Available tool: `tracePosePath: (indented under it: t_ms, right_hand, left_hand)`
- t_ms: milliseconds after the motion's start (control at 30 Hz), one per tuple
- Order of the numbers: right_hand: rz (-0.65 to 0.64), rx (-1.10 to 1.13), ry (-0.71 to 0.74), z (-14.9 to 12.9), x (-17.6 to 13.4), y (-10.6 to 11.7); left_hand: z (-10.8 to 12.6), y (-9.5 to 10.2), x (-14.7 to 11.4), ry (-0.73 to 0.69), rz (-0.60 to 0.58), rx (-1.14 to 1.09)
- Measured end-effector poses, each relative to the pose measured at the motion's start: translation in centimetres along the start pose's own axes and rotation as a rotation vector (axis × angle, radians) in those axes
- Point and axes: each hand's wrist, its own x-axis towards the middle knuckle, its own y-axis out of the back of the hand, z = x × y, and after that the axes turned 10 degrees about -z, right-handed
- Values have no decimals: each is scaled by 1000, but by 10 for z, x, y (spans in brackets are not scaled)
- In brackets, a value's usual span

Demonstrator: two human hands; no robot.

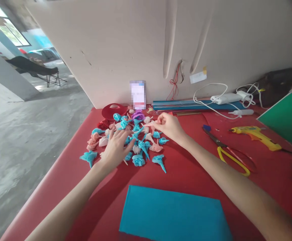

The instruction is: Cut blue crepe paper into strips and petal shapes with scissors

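A pile of small crepe-paper flowers in blue, pink and white lies on the red tabletop, one blue flower (138,160) at its near side. Over the pile's left part, my left hand (117,147) reaches with its fingers spread, resting on or just above the flowers. At the right edge, my right hand (169,125) pinches the thin end of a pale pink paper flower (149,124), whose head is partly lost among the others. A purple flower (138,115) and a red flower (103,124) sit at the back of the pile.
A blue sheet (173,214) lies in front. To the right are scissors (232,157), a yellow glue gun (257,134) and a green board (286,120). A phone (137,95) leans on the wall beside a red dish (114,111); a white power strip (226,98) lies at the back.
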Motion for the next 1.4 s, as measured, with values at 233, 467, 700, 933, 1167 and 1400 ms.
tracePosePath:
  t_ms: [233, 467, 700, 933, 1167, 1400]
  right_hand:
    - [-148, -89, 72, -16, 19, -12]
    - [-381, -248, -17, 44, -32, -2]
    - [-426, -162, 8, 60, -47, -3]
    - [-234, 14, 94, 40, -39, 10]
    - [27, -10, 210, 0, 20, -1]
    - [-130, -131, 214, -7, 37, -20]
  left_hand:
    - [26, -11, -44, -136, -152, 88]
    - [29, -16, -44, -119, -192, 75]
    - [19, 30, -20, -111, -97, -99]
    - [-43, 18, 64, 176, 3, -19]
    - [-27, 3, 33, 65, 10, -5]
    - [-7, -15, -1, -102, -140, -7]
